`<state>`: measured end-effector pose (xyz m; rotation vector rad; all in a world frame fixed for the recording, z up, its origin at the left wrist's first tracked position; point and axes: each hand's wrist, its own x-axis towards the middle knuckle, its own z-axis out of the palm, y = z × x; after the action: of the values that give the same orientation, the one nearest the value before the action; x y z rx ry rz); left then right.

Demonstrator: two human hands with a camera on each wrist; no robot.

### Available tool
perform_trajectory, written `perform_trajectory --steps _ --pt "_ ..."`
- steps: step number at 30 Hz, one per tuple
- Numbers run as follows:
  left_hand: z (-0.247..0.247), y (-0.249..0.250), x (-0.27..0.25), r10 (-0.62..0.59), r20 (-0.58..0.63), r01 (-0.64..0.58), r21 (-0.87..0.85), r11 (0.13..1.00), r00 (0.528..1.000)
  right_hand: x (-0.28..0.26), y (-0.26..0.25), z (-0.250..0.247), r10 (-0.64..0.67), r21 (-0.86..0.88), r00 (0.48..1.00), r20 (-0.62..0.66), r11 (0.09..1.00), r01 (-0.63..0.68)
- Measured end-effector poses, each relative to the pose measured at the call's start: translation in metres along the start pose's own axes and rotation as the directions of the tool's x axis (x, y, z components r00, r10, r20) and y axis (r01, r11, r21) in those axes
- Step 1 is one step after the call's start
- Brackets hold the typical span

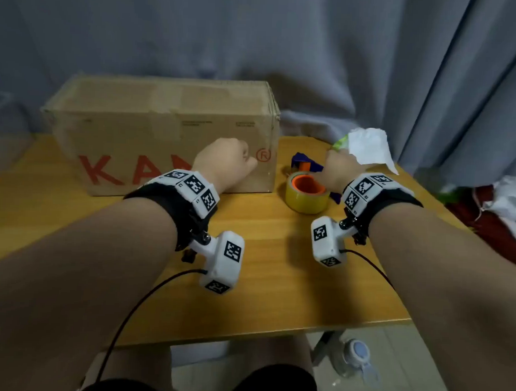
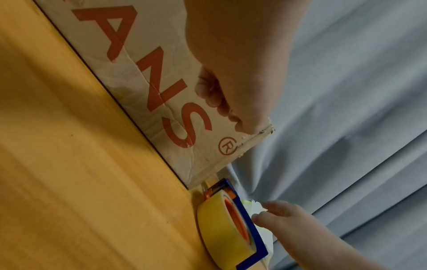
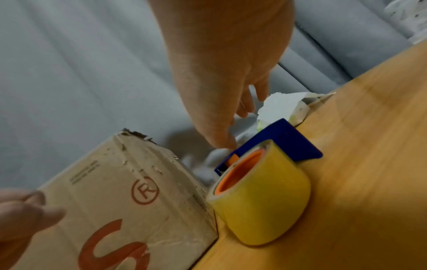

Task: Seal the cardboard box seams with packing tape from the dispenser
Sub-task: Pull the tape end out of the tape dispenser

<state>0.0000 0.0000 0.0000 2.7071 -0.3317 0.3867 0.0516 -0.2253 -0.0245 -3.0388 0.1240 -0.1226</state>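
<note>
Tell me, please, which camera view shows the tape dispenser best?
The right wrist view: the tape dispenser shows whole, with yellow roll, orange core and blue frame. The left wrist view shows it edge-on, low in the picture. The head view shows the roll, but the right hand covers part of the frame.

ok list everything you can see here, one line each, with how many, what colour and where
cardboard box: one, brown with red lettering, back left of table
tape dispenser: one, blue and orange, right of box
tape roll: one, yellow, on dispenser
tissue pack: one, white and green, back right of table
table: one, yellow wood
curtain: grey, behind table
bottle: one, clear, on floor
left hand: curled, before box front
right hand: fingers extended above dispenser
</note>
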Motion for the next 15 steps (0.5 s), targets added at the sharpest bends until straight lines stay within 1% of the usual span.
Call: perform_trajectory --steps 2,3,5,6,8,11,13,15 --pt "0.001 -0.001 0.003 0.003 -0.010 -0.003 0.010 1.000 1.000 0.005 -0.005 0.001 -0.009 0.006 1.000 0.024 1.000 0.009" --pt "0.002 -0.003 0.003 -0.009 -0.002 0.009 0.021 1.000 1.000 0.006 -0.008 0.004 -0.017 0.017 0.998 0.054 1.000 0.016" --pt "0.004 -0.004 0.003 0.005 0.017 -0.005 0.006 1.000 1.000 0.004 -0.015 0.011 -0.023 0.008 0.993 0.120 1.000 0.022" --pt "0.005 -0.006 0.003 0.009 0.013 -0.009 0.001 1.000 1.000 0.002 -0.018 0.014 -0.029 -0.017 0.992 0.122 0.999 0.031" --pt "0.006 -0.009 0.003 0.019 -0.007 -0.019 0.001 1.000 1.000 0.000 -0.018 0.017 -0.020 -0.061 0.997 0.080 0.998 0.024" --pt "0.009 -0.010 0.002 0.031 0.004 -0.031 0.005 1.000 1.000 -0.005 -0.013 0.016 0.025 -0.075 0.992 0.127 0.997 -0.016" --pt "0.009 -0.009 0.001 0.049 0.030 -0.048 -0.006 0.999 0.998 -0.012 -0.006 0.016 0.054 -0.001 0.989 0.141 0.999 -0.054" --pt "0.007 -0.009 -0.002 0.077 0.037 -0.077 0.000 0.997 0.996 -0.019 0.004 0.017 0.119 0.123 0.981 0.154 0.983 -0.138"
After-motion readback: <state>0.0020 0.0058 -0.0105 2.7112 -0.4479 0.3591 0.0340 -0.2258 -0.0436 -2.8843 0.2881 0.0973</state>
